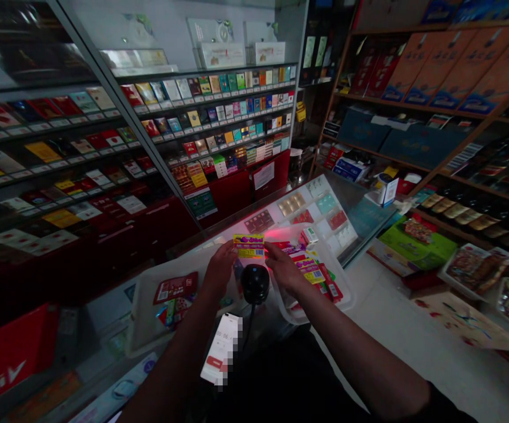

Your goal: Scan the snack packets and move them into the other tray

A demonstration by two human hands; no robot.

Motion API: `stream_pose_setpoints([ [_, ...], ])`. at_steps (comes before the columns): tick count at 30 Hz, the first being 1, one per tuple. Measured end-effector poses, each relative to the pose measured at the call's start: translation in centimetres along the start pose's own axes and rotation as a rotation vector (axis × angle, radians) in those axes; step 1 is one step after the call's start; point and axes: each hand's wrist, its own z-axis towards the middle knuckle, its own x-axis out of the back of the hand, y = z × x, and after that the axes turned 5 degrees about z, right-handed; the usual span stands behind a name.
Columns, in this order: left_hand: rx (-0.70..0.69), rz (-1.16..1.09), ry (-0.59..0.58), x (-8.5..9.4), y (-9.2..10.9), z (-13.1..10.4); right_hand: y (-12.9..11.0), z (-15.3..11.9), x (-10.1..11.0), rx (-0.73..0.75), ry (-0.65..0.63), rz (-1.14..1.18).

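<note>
Between my two hands is a small yellow and purple snack packet (pixel 249 246), its printed barcode side turned toward me. My left hand (pixel 221 264) pinches its left edge and my right hand (pixel 283 265) its right edge. Just below the packet stands a black barcode scanner (pixel 255 282) with a cable, and red light falls beyond it. To the right, under my right forearm, a white plastic tray (pixel 346 294) holds several colourful packets. Another white tray (pixel 142 320) on the left, partly behind my left arm, has a few packets inside.
A phone (pixel 223 348) showing a timer lies before the scanner. The glass counter (pixel 355 220) displays small boxes. Behind it stand shelves of cigarette packs (pixel 210 85). At right are shelves with cartons (pixel 448 70), bottles and a green box (pixel 413 244); a red box (pixel 16 355) sits lower left.
</note>
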Motion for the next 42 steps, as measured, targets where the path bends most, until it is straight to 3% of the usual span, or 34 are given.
stream_pose_setpoints([
  [3,-0.003,-0.094,-0.028,0.0,-1.1,0.2,1.1,-0.2,-0.2,-0.035,-0.008,0.065],
  [10,0.073,-0.125,0.048,0.0,-2.5,0.0,1.7,-0.3,-0.6,-0.094,-0.026,0.030],
  [17,0.039,-0.033,0.075,0.2,-3.3,0.0,0.6,-0.8,-0.3,0.034,-0.039,-0.154],
  [21,0.070,-0.068,0.060,-0.2,-3.8,-0.2,1.8,-0.7,-0.5,-0.070,-0.041,-0.014],
  [28,0.080,-0.154,0.068,-0.5,-3.7,-0.7,2.8,-0.7,-0.6,-0.117,-0.033,-0.001],
  [34,0.043,-0.146,0.133,-0.4,-4.0,-0.4,2.4,-0.7,-0.2,0.075,-0.063,-0.122],
  [39,0.028,-0.225,0.056,-0.6,-3.2,-0.2,2.3,-0.4,-0.3,-0.072,-0.029,0.039],
  [42,0.001,-0.234,0.023,-0.9,-2.1,-0.3,1.4,-0.3,0.0,-0.057,-0.009,0.058],
])
